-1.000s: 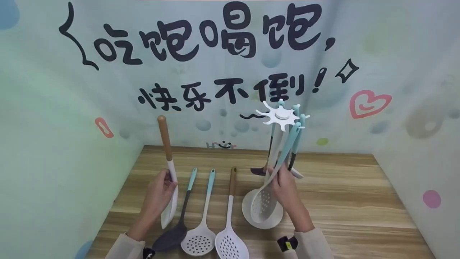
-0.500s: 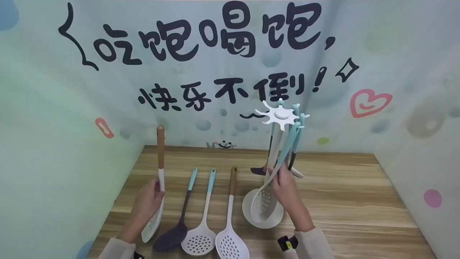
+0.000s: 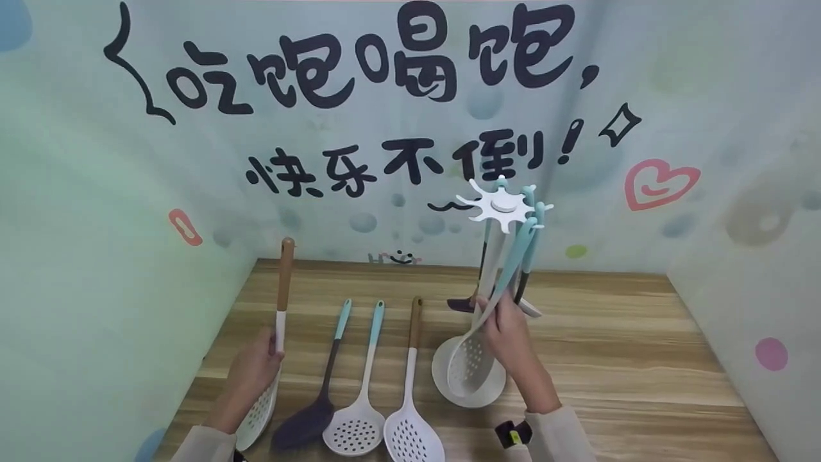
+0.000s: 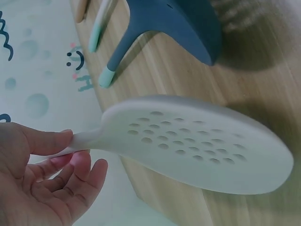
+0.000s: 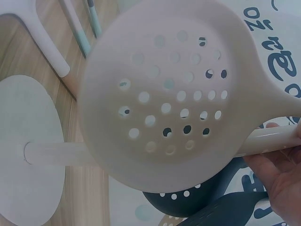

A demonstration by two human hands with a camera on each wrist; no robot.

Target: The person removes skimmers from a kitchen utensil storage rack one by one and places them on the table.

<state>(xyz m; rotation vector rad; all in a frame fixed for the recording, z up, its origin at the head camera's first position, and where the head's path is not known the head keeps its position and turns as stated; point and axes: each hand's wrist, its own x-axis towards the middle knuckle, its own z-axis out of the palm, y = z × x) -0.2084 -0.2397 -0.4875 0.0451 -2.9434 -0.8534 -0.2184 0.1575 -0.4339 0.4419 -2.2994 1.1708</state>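
My left hand (image 3: 253, 369) pinches the white neck of a slotted turner (image 4: 188, 141) between thumb and fingers. Its brown handle (image 3: 285, 276) points up and its perforated white head hangs low, apart from the table in the left wrist view. The right hand (image 3: 510, 333) grips the white post of a utensil stand (image 3: 503, 204), which has a star-shaped hook top and a round base (image 5: 33, 188). On the stand hangs a pale skimmer (image 5: 164, 94) with a light-blue handle, in front of that hand. Dark utensils (image 5: 225, 207) hang behind it.
Between my hands, side by side on the wooden table (image 3: 616, 359), lie a dark turner (image 3: 308, 420), a white skimmer (image 3: 354, 431) with a blue handle and a white slotted turner (image 3: 414, 436) with a brown handle. A printed curtain (image 3: 410, 128) closes off the back and sides.
My left hand has moved left and toward me, lowering the slotted turner and turning its perforated face into view. The right hand and the stand stay put.
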